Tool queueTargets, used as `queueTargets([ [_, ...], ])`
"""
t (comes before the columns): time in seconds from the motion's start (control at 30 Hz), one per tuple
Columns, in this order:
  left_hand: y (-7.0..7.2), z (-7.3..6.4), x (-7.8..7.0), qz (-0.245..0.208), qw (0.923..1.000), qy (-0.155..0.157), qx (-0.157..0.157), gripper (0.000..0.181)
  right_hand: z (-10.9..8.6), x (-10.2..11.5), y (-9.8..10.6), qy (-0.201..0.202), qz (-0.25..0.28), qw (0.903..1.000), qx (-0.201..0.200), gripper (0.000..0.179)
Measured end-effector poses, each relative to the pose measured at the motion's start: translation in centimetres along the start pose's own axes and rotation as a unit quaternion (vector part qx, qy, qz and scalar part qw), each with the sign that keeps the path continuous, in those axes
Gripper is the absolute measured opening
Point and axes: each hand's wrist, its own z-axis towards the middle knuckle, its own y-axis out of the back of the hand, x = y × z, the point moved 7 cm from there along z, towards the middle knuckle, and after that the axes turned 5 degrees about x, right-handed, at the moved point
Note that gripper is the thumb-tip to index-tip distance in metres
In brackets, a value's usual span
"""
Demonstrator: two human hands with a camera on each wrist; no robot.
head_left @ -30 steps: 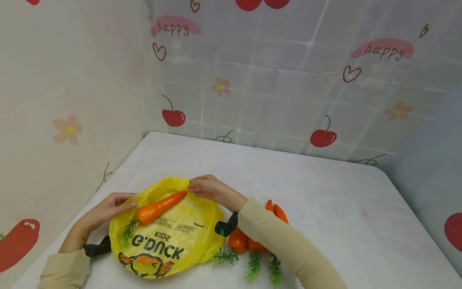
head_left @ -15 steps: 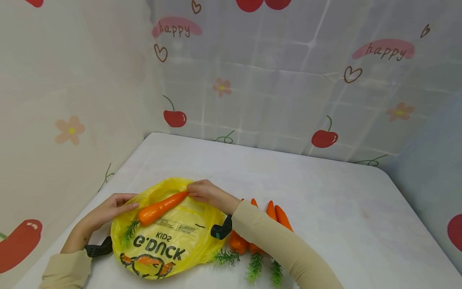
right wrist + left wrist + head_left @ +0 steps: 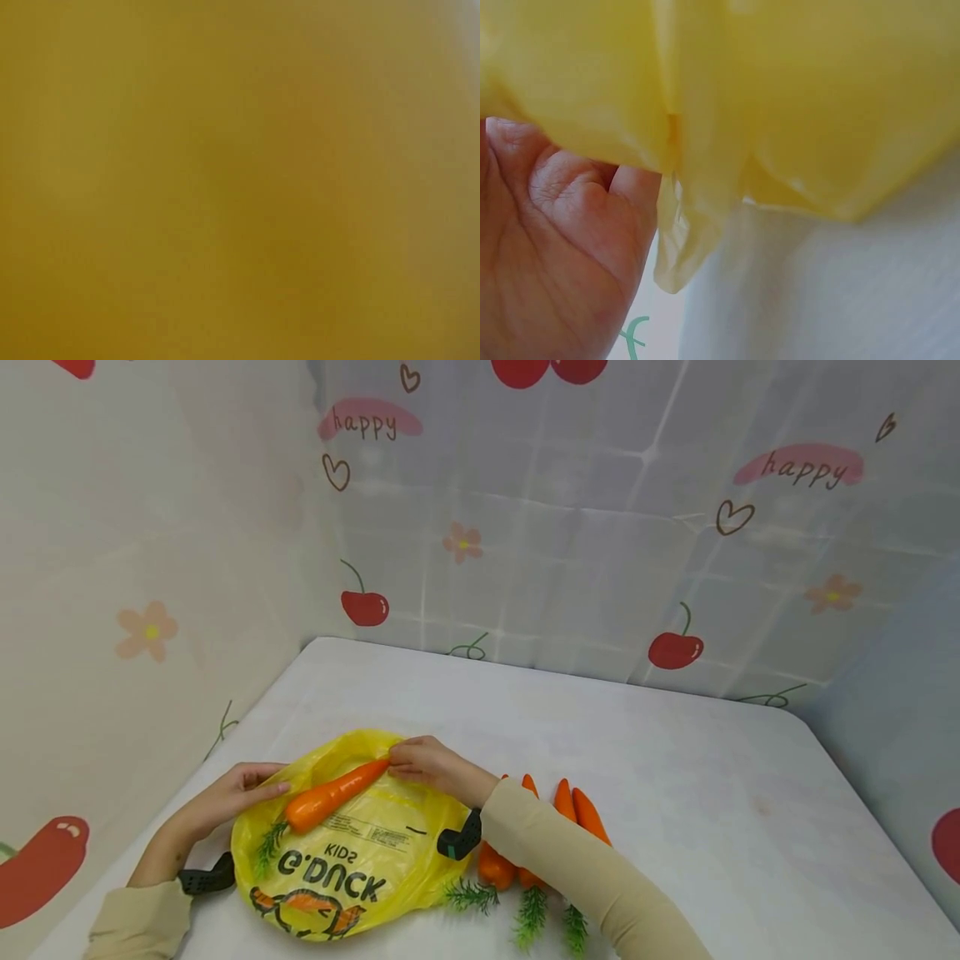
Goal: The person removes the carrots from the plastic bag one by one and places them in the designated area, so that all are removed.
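A yellow plastic bag (image 3: 420, 877) with dark printed letters and a duck drawing lies spread on the table. Slanted across its upper part is an orange carrot (image 3: 322, 806) with green leaves, its tip pointing toward the right hand. At the bag's left edge, my left hand (image 3: 228, 797) holds the plastic, thumb on top; in the left wrist view the yellow film (image 3: 817, 90) hides its fingertips. My right hand (image 3: 435, 768) pinches the bag's upper right rim, right beside the carrot's tip. Blurred yellow fills the right wrist view, with no hand visible there.
Several more carrots (image 3: 588, 814) with green leaves (image 3: 531, 914) lie to the right of the bag, partly hidden under the right sleeve (image 3: 577, 868). The white table (image 3: 712, 793) extends right and back to a patterned curtain (image 3: 555, 560).
My right fingers have drawn together at the bag's upper rim by the carrot's tip, and the right forearm has shifted slightly left. The left hand keeps its place at the bag's edge.
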Motion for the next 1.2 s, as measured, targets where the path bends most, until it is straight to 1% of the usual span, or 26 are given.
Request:
queueTargets([
  [0.07, 0.0, 0.0, 0.0, 0.001, 1.0, 0.0, -0.001, 0.038, 1.0, -0.7, 0.4, -0.012, -0.003, 0.9998, -0.015, 0.035],
  [0.1, 0.0, 0.0, 0.0, 0.0, 1.0, 0.0, 0.0, 0.038, 1.1, -0.8, 0.5, -0.016, -0.002, 0.9997, -0.016, 0.035],
  [0.4, 0.0, 0.0, -0.1, 0.003, 1.0, -0.003, -0.003, 0.038, 1.2, -0.9, 0.3, -0.021, -0.006, 0.9997, -0.008, 0.035],
  [0.57, 0.0, -0.1, -0.1, 0.006, 1.0, -0.007, -0.004, 0.037, 1.1, -1.1, 0.1, -0.025, 0.007, 0.9996, -0.004, 0.036],
  [0.7, 0.0, -0.1, -0.1, 0.004, 1.0, -0.006, -0.004, 0.037, 1.0, -1.1, 0.0, -0.027, 0.006, 0.9996, 0.0, 0.036],
  [0.93, 0.1, -0.1, -0.3, 0.011, 0.9999, -0.008, -0.007, 0.036, 1.0, -1.2, 0.1, -0.021, 0.002, 0.9998, 0.005, 0.033],
  [1.2, 0.0, -0.1, -0.1, 0.011, 0.9999, -0.004, -0.005, 0.037, 0.8, -1.5, 0.0, -0.028, 0.023, 0.9992, 0.02, 0.029],
])
